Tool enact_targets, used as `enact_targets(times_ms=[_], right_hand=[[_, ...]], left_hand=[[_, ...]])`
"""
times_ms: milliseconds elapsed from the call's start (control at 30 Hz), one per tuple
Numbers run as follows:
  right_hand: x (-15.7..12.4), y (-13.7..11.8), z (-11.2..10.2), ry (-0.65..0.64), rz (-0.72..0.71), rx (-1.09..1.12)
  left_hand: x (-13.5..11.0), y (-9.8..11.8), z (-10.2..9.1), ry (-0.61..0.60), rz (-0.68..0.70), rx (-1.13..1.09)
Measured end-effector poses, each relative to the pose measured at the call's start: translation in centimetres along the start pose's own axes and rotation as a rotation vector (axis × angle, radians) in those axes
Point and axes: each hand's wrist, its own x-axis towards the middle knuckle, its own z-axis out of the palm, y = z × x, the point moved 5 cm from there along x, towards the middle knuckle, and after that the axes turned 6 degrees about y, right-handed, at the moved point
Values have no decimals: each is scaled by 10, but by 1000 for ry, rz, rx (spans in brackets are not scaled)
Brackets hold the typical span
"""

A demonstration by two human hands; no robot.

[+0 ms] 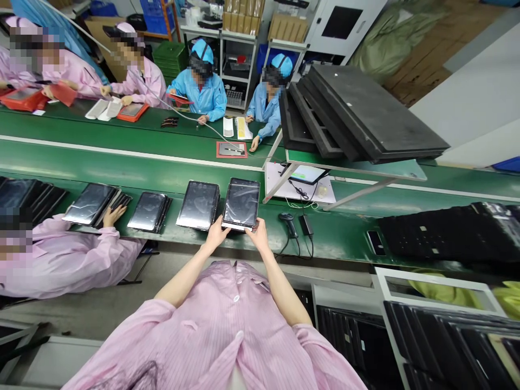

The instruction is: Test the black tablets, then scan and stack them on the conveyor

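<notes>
The green conveyor belt (162, 173) runs across the whole view, and its near edge lies just in front of the person. At that edge sits the tablet stack (241, 202), its left side touching a neighbouring stack (199, 205). There is bare belt to its right as far as a barcode scanner (286, 219). The left hand (216, 232) is clamped on the near left corner of the tablet stack, and the right hand (259, 234) on the near right corner.
</notes>
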Motion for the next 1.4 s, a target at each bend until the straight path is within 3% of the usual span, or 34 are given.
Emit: enact_targets(times_ms=[233,533,833,1000,1100,1200,1300,1400], right_hand=[[-5,6,-1,-20,-47,7],[1,10,7,-36,-62,-88],[7,22,10,15,-35,-57],[3,32,15,44,-36,-19],[-22,43,16,42,-16,32],[-77,70,14,-61,73,39],[-151,115,2,-244,226,-39],[-223,165,-28,-399,311,-144]], left_hand=[[-2,-3,4,6,-30,-86],[4,-18,21,25,-177,-135],[11,-23,32,87,-155,-124],[-4,-26,38,152,-107,-138],[-39,-37,40,203,-119,-146],[-103,-65,43,251,-291,-117],[-198,-100,52,277,-576,-89],[-316,-119,68,358,-778,-92]])
